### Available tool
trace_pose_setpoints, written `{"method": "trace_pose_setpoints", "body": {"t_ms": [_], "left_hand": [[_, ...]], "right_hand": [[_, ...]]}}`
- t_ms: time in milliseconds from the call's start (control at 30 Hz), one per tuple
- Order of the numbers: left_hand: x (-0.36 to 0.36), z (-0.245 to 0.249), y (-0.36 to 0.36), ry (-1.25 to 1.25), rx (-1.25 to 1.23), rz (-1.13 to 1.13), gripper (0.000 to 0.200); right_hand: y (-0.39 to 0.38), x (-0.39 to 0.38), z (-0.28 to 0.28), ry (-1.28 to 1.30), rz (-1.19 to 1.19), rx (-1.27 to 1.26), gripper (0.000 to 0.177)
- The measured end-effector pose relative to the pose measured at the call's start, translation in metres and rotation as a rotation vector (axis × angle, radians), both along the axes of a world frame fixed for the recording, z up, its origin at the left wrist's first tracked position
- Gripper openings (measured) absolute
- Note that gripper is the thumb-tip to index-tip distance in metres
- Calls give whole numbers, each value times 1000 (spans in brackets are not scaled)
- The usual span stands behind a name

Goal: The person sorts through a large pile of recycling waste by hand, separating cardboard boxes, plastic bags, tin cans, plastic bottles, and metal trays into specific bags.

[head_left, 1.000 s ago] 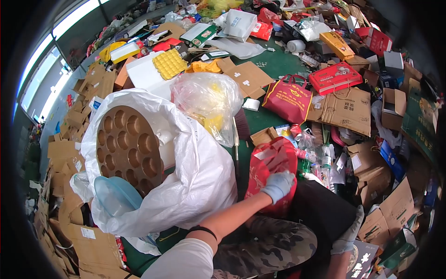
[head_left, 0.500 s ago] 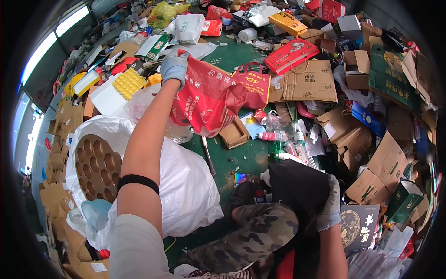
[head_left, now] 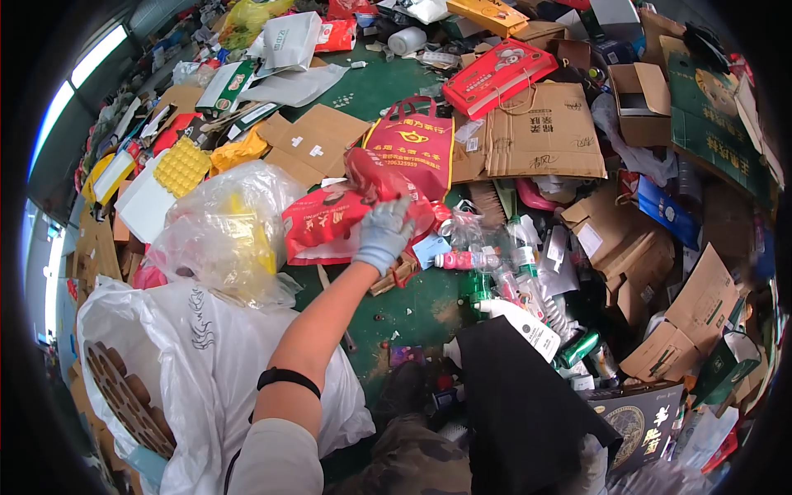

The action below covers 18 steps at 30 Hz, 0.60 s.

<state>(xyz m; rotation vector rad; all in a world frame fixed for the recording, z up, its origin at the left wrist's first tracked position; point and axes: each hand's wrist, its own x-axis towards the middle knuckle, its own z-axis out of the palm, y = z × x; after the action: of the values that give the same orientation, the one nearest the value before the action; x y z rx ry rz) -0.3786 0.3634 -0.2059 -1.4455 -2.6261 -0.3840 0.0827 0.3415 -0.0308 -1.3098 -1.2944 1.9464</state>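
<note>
My left hand, in a pale glove, reaches forward onto a crumpled red plastic bag, its fingers against the plastic. Whether they grip it cannot be made out. Just behind that bag stands a red and yellow carrier bag. At the lower right my right hand, gloved too, is blurred beside a black sheet-like item that hangs from near it; its fingers are mostly hidden. A white sack holding a brown tray with round hollows lies left of my left arm.
Plastic bottles lie right of the red bag. Flattened cardboard and a red box are at the back. Open cartons pile up on the right. A clear bag with yellow contents sits on the left. Green floor shows between.
My left hand has moved down and right, and the red bag has gone from spread out to crumpled. The black item now hangs longer, with my right hand lower. The view has shifted.
</note>
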Motion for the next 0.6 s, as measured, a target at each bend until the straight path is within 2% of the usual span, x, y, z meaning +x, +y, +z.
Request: {"method": "trace_pose_setpoints", "body": {"t_ms": [67,100,133,167,233,267,300,333,433,500,600], "left_hand": [[33,-76,3,-128,-279,-3,63],[44,-101,3,-202,-521,74,73],[50,-119,1,-202,-637,103,80],[48,-145,-3,-88,-650,170,84],[33,-164,-12,-95,-629,285,87],[22,-162,-13,-127,-654,271,74],[-1,-190,-20,-339,-566,291,56],[-13,-215,-29,-302,-429,307,41],[-11,-186,-25,-268,-574,268,47],[17,-130,-14,-345,-602,296,49],[30,-78,-10,-608,-353,411,56]], "right_hand": [[11,-2,-2,-23,6,-43,47],[14,-1,-2,-38,10,-67,47],[17,0,-3,-51,5,-90,47],[20,0,-5,-65,3,-109,47],[22,-2,-8,-88,-6,-141,47],[23,-4,-9,-94,-9,-150,47],[25,-4,-9,-93,-12,-157,47],[26,-3,-6,-87,-12,-158,47],[24,-2,0,-56,-9,-152,46],[18,-3,4,-33,1,-142,46],[10,-2,11,-1,38,-74,46]]}}
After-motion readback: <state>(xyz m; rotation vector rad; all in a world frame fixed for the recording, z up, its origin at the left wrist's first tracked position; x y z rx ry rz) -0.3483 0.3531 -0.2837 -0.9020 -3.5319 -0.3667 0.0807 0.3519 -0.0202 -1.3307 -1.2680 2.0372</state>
